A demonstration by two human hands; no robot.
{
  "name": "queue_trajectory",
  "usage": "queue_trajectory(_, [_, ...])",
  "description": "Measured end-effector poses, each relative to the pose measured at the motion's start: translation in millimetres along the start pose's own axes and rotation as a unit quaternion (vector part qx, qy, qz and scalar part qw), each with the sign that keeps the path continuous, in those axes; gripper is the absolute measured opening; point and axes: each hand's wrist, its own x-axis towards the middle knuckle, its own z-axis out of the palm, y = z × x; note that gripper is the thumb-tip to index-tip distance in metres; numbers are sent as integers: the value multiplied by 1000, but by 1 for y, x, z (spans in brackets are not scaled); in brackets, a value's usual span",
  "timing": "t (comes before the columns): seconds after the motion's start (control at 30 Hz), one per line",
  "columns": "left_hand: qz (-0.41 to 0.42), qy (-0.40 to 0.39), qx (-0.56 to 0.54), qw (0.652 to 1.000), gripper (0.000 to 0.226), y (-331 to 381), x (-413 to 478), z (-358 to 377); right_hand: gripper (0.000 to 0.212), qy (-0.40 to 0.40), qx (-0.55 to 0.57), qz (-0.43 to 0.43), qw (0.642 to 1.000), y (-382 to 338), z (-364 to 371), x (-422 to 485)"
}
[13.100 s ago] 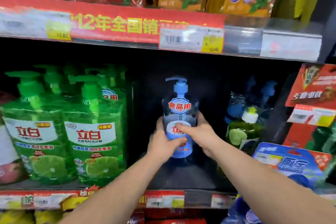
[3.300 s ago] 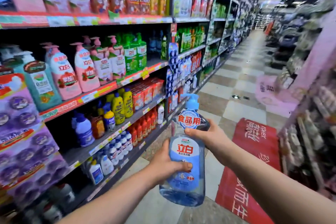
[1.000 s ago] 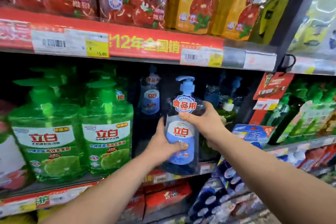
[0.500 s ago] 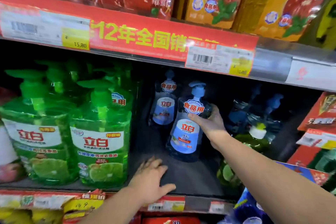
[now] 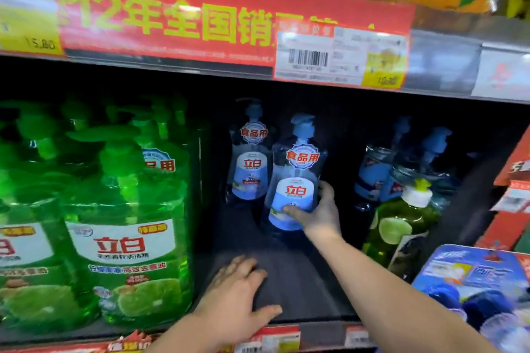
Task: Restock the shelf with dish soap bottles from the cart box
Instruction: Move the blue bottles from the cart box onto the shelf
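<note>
Right hand (image 5: 318, 216) grips blue soap bottle (image 5: 295, 180) on shelf (image 5: 301, 281); left hand (image 5: 235, 298) flat, fingers spread.

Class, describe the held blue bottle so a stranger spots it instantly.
Under the red banner, find the dark gap right of the green bottles. The held blue bottle is nearer than its twin, with the right hand gripping it.

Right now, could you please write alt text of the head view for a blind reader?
The right hand grips a clear blue-labelled pump bottle on the dark shelf, beside an identical bottle. The left hand rests flat at the shelf's front, beside green pump bottles.
</note>
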Motion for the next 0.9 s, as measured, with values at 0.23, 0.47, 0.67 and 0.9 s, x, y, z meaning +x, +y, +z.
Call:
queue_trajectory(0.23, [11,14,-5,1000,72,-1,2,2,79,23,74,1,997,5,0,26])
queue_trajectory(0.47, [0,12,-14,1000,73,1,2,2,64,6,113,3,994,6,7,35])
queue_trajectory(0.67, [-5,7,-15,1000,73,1,0,0,69,-14,90,21,996,7,5,39])
queue_trajectory(0.9, [-10,5,-6,1000,69,3,-1,1,66,6,-2,49,999,-1,5,39])
